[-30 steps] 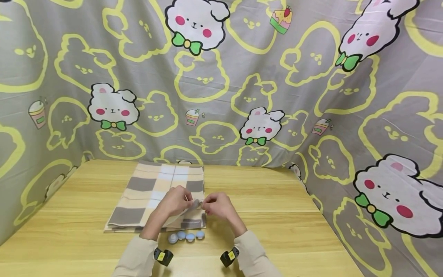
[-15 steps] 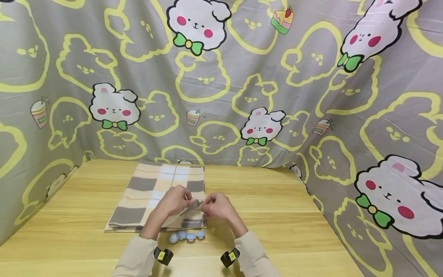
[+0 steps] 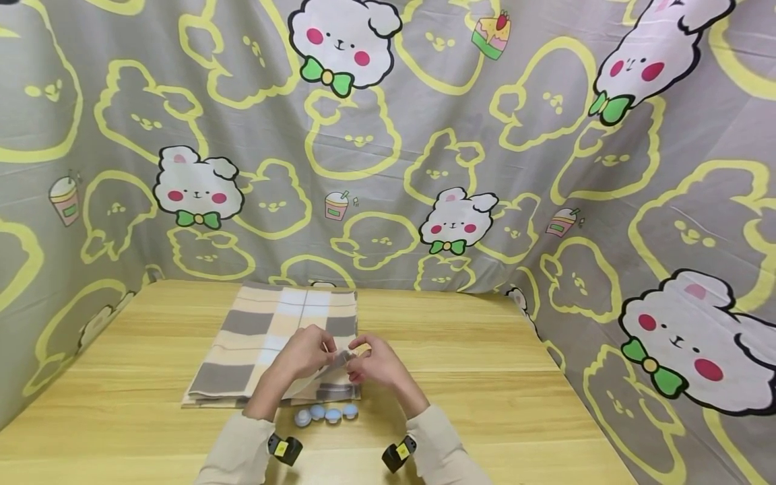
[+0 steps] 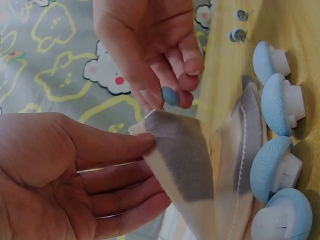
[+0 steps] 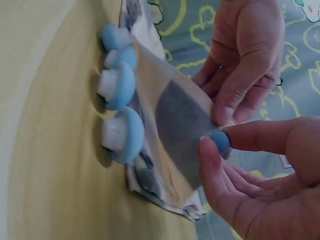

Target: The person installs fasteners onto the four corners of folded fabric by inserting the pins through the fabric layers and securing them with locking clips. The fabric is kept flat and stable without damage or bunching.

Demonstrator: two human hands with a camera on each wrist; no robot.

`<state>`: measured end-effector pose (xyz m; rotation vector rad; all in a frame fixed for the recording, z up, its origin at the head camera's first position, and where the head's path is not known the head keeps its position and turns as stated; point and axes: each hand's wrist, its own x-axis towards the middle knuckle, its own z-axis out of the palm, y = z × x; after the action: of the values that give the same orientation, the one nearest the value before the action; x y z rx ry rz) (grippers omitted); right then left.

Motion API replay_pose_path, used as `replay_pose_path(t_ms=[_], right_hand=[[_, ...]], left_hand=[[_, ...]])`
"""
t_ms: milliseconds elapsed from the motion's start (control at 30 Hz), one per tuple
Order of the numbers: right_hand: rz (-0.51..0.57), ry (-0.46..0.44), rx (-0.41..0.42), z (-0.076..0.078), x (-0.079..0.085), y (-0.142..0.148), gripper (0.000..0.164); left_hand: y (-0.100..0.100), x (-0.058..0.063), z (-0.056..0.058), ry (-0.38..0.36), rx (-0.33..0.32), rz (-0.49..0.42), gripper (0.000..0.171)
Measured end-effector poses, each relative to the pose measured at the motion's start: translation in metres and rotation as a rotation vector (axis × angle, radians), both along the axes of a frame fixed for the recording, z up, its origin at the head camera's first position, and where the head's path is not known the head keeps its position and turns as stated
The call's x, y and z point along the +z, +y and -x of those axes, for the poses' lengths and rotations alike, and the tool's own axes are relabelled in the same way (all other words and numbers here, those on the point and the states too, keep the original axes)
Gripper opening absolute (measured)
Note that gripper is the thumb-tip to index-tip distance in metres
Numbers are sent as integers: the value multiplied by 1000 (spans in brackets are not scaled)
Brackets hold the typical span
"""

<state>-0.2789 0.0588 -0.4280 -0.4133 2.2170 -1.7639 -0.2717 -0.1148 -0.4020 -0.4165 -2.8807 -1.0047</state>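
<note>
A folded plaid cloth (image 3: 248, 323) in beige, grey and white lies on the table. My left hand (image 3: 309, 351) pinches its near right corner between thumb and finger, lifting it off the table. Grey and beige patches of that raised cloth (image 4: 182, 150) show in the left wrist view. My right hand (image 3: 378, 364) pinches a small round blue button-like piece (image 5: 220, 142) between thumb and index finger, right at the cloth's corner. Whether the piece is through the fabric cannot be seen. Several blue-capped, white-stemmed mushroom-shaped fasteners (image 5: 131, 135) lie in a row just in front of the cloth.
Two small blue pieces with metal backs (image 4: 237, 35) lie on the wooden table (image 3: 485, 364), seen in the left wrist view. A grey patterned curtain (image 3: 376, 168) surrounds the back and sides of the table.
My right hand has shifted slightly left and its index finger has lifted and spread from the cloth corner. The left hand stays in place, still pinching the cloth.
</note>
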Motion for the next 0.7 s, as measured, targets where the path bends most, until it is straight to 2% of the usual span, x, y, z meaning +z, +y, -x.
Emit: replay_pose_path(t_ms=[167, 700], right_hand=[[25, 2, 20, 1, -7, -3, 31], [-15, 44, -42, 0, -10, -7, 15]], left_hand=[[0, 0, 0, -6, -3, -2, 13], [1, 2, -2, -33, -1, -16, 10]])
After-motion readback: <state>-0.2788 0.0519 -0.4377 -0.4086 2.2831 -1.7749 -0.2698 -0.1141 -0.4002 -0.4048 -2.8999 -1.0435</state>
